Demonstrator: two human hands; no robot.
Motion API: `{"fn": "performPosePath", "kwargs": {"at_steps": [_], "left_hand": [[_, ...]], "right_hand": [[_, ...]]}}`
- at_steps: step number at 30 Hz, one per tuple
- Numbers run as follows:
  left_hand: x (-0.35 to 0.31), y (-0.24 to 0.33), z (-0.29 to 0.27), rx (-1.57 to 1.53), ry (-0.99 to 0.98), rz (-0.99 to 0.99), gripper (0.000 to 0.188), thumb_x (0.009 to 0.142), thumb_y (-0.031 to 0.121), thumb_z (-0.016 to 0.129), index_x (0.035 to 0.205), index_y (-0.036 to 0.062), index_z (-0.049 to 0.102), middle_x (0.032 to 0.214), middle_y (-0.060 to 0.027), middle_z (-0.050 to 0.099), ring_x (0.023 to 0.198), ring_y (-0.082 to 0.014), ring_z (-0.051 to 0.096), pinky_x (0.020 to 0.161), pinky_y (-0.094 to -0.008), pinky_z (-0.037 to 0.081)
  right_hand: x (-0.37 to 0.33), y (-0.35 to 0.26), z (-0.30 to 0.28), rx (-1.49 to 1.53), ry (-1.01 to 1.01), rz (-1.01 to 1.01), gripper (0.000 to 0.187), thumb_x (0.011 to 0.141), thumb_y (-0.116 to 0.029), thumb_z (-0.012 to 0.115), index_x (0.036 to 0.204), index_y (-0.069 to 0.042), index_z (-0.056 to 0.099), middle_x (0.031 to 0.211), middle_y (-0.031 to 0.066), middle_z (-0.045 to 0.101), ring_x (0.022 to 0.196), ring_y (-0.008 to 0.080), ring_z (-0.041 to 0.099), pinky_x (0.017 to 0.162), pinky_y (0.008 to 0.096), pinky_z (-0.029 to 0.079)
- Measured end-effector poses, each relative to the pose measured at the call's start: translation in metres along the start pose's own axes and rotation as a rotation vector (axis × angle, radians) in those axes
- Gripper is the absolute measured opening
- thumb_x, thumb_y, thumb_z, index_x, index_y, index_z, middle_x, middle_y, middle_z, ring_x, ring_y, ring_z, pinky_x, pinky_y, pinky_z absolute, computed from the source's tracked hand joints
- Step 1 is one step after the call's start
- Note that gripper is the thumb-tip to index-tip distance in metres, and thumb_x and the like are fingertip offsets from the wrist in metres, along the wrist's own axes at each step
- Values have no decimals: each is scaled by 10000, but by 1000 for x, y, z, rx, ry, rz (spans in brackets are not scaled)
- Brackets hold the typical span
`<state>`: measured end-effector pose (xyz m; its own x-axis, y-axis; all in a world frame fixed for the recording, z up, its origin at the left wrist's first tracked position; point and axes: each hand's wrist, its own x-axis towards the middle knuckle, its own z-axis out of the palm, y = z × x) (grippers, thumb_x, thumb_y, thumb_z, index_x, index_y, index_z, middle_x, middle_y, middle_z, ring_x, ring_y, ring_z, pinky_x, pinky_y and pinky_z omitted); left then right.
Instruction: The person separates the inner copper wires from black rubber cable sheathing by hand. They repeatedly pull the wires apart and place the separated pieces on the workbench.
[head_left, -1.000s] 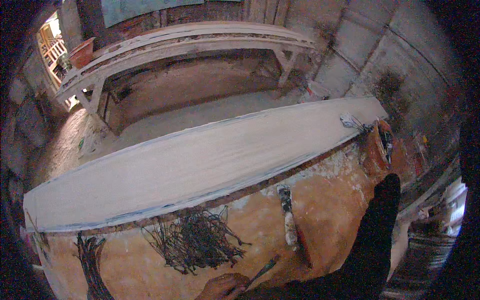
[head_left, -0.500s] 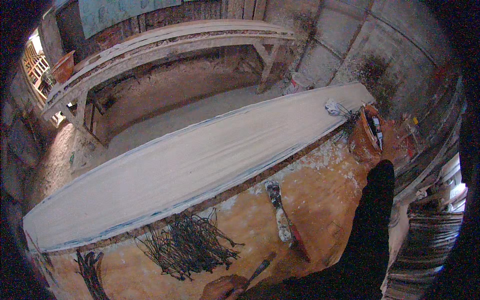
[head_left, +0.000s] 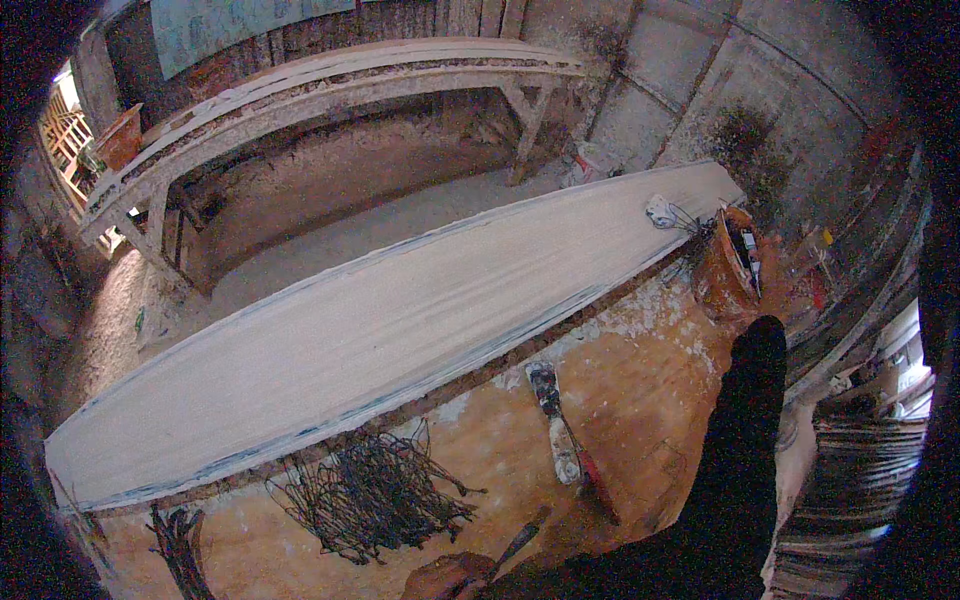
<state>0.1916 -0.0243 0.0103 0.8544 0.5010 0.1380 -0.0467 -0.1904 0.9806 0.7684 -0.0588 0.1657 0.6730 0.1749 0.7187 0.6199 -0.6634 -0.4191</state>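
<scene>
At the bottom edge, my left hand [head_left: 440, 578] is closed around a slim dark tool [head_left: 522, 540] with a narrow tip. I cannot tell whether it is a brush or a knife. My right arm reaches in a dark sleeve toward an orange bucket [head_left: 715, 280] at the far right of the workbench. My right hand [head_left: 775, 262] is at the bucket's right side, its fingers too dim to make out. Dark and white items [head_left: 745, 250] stick out of the bucket. A spattered scraper [head_left: 552, 425] and a red-handled tool [head_left: 598, 485] lie between the hands.
A long pale board [head_left: 350, 320] stretches along the workbench's [head_left: 650, 400] far side. A crumpled white piece [head_left: 660, 212] with thin wires lies on its right end. Tangled dark wires [head_left: 375, 490] and a dark bundle [head_left: 180, 550] lie nearer. A long wooden bench [head_left: 330, 95] stands behind.
The view has shifted slightly, moving the background a little to the left. Both hands stay in about the same places, and the tool is still in my left hand.
</scene>
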Motion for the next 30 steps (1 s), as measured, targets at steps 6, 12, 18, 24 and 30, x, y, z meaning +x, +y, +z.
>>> {"fn": "performPosePath", "kwargs": {"at_steps": [6, 12, 18, 24, 30], "left_hand": [[-3, -6, 2, 9, 27, 80, 151, 911, 108, 477, 972, 9, 573, 925, -144, 592, 828, -280, 584, 729, -348, 459], [1, 4, -2, -18, -7, 11, 122, 896, 66, 489, 964, 4, 570, 925, -136, 590, 833, -277, 580, 731, -339, 454], [-5, -3, 2, -33, 31, -30, 130, 907, 93, 493, 939, 1, 578, 908, -129, 586, 825, -261, 574, 735, -330, 443], [-5, -2, 3, -18, 21, -40, 142, 908, 116, 501, 929, -2, 578, 886, -135, 585, 818, -268, 574, 732, -344, 444], [-3, 2, 1, 35, 1, -53, 128, 900, 100, 506, 922, -3, 577, 892, -138, 588, 819, -274, 575, 745, -351, 446]], "right_hand": [[-1, -2, 1, -3, -4, 7, 343, 893, -263, 530, 1181, -78, 542, 1129, 91, 570, 1029, 241, 541, 920, 346, 408], [1, -4, 2, -7, 1, 6, 345, 893, -264, 531, 1184, -78, 540, 1133, 90, 568, 1035, 240, 538, 923, 346, 406], [4, -6, 3, -11, -7, 3, 348, 893, -264, 533, 1187, -78, 539, 1137, 90, 565, 1041, 238, 535, 926, 346, 404], [2, -5, 4, -12, -8, 5, 350, 893, -265, 534, 1189, -77, 538, 1141, 90, 563, 1047, 237, 532, 929, 346, 402], [2, -3, 1, -12, -11, 6, 353, 893, -265, 535, 1192, -77, 536, 1145, 89, 561, 1053, 235, 529, 931, 346, 400]]}}
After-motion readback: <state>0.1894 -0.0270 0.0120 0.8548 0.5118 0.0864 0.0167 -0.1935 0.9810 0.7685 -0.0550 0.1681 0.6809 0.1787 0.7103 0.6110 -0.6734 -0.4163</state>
